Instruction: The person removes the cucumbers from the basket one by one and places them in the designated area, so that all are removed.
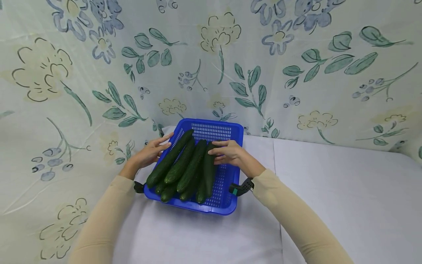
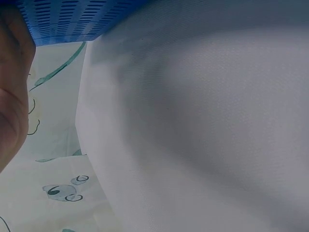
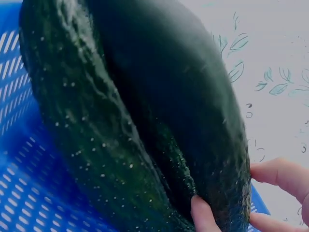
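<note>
A blue perforated plastic basket point(image 1: 227, 209) holds several long dark green cucumbers point(image 1: 168, 165), heaped lengthwise toward its left side. At the basket's left rim, my left hand point(image 1: 151, 152) has its fingers extended against the outside. Only part of that hand point(image 2: 12, 87) shows in the left wrist view, beside the basket wall point(image 2: 72, 21). My right hand point(image 1: 232, 152) reaches over the right rim and pinches the upper end of the rightmost cucumber point(image 1: 209, 172). In the right wrist view, the thumb and fingers point(image 3: 280, 176) lie on opposite sides of this cucumber point(image 3: 193, 96).
The basket stands on a white-covered table point(image 1: 329, 198), which extends to the right and toward me. A floral-patterned cloth point(image 1: 211, 73) hangs behind the table and along the left. Dark straps point(image 1: 242, 187) sit at both wrists.
</note>
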The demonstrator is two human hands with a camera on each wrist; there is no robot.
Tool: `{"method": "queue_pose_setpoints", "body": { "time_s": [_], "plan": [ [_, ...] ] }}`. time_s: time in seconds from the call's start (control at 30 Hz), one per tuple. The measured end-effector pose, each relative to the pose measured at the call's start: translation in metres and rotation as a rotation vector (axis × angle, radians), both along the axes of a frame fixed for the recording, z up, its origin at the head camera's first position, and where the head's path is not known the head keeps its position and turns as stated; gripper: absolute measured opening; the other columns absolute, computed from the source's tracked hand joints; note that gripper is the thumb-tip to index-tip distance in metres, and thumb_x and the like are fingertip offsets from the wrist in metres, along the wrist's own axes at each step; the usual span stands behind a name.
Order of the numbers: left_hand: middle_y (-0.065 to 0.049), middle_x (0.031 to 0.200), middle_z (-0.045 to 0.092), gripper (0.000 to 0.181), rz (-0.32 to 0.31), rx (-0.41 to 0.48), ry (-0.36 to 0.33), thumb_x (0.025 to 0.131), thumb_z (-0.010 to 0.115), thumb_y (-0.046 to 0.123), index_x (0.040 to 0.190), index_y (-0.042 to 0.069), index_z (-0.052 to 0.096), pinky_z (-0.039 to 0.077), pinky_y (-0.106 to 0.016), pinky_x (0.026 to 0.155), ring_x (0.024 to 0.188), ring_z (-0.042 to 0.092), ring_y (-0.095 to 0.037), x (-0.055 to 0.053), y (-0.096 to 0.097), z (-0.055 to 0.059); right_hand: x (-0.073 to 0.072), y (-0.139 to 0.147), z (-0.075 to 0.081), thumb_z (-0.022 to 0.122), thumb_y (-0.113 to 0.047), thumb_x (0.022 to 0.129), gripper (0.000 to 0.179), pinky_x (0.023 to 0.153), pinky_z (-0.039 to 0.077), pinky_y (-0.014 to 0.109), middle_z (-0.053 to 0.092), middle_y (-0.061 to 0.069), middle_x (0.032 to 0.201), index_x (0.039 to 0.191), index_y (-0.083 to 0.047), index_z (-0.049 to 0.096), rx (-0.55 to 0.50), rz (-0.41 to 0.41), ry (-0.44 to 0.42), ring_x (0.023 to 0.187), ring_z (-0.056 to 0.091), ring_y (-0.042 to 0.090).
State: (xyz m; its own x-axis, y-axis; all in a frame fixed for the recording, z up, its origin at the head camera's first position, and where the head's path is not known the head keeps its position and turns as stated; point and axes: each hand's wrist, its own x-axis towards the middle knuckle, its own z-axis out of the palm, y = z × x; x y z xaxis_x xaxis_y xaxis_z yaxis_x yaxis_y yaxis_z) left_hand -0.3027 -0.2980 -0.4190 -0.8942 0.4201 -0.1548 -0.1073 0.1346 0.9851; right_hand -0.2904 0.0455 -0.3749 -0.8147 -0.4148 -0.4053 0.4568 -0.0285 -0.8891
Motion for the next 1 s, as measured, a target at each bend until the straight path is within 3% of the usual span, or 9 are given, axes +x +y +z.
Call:
{"method": "queue_pose_setpoints", "body": {
  "time_s": [0.2,0.53,0.73,0.87,1.0],
  "plan": [
    [-0.013,0.137,0.055,0.057,0.006,-0.003,-0.002,0.108,0.046,0.029,0.160,0.029,0.024,0.060,-0.039,0.073,0.095,0.071,-0.027,0.000,0.000,0.000,0.000,0.006,0.001,0.064,0.006,0.093,0.063,0.098,0.047,0.052,0.052,0.029,0.138,0.151,-0.002,0.041,-0.048,-0.008,0.009,0.113,0.061,0.037],
    [-0.012,0.135,0.057,0.057,0.006,0.008,0.001,0.108,0.046,0.029,0.160,0.029,0.023,0.060,-0.038,0.076,0.096,0.071,-0.026,0.001,0.001,0.000,0.008,0.020,0.013,0.063,0.001,0.097,0.062,0.099,0.048,0.050,0.054,0.025,0.138,0.153,-0.005,0.038,-0.097,0.023,0.066,0.122,0.057,0.041],
    [-0.011,0.136,0.056,0.056,0.004,0.020,0.002,0.108,0.045,0.028,0.160,0.030,0.024,0.060,-0.039,0.076,0.097,0.071,-0.027,0.003,0.000,-0.001,0.013,0.029,0.018,0.063,0.000,0.096,0.060,0.097,0.050,0.048,0.066,0.019,0.122,0.152,-0.006,0.041,-0.124,0.033,0.121,0.106,0.068,0.033],
    [-0.009,0.134,0.058,0.056,0.005,0.028,0.003,0.108,0.045,0.028,0.160,0.030,0.024,0.060,-0.039,0.076,0.097,0.071,-0.027,0.002,0.000,-0.002,0.018,0.037,0.021,0.064,0.000,0.096,0.060,0.099,0.049,0.048,0.060,0.022,0.131,0.152,-0.007,0.042,-0.114,0.042,0.168,0.111,0.066,0.035],
    [-0.009,0.134,0.058,0.055,0.004,0.029,0.007,0.108,0.045,0.028,0.160,0.029,0.024,0.059,-0.039,0.077,0.098,0.071,-0.027,0.002,0.000,-0.003,0.023,0.047,0.024,0.063,-0.001,0.097,0.060,0.099,0.049,0.046,0.045,0.025,0.146,0.153,-0.007,0.040,-0.104,0.051,0.211,0.116,0.062,0.037]
  ]
}}
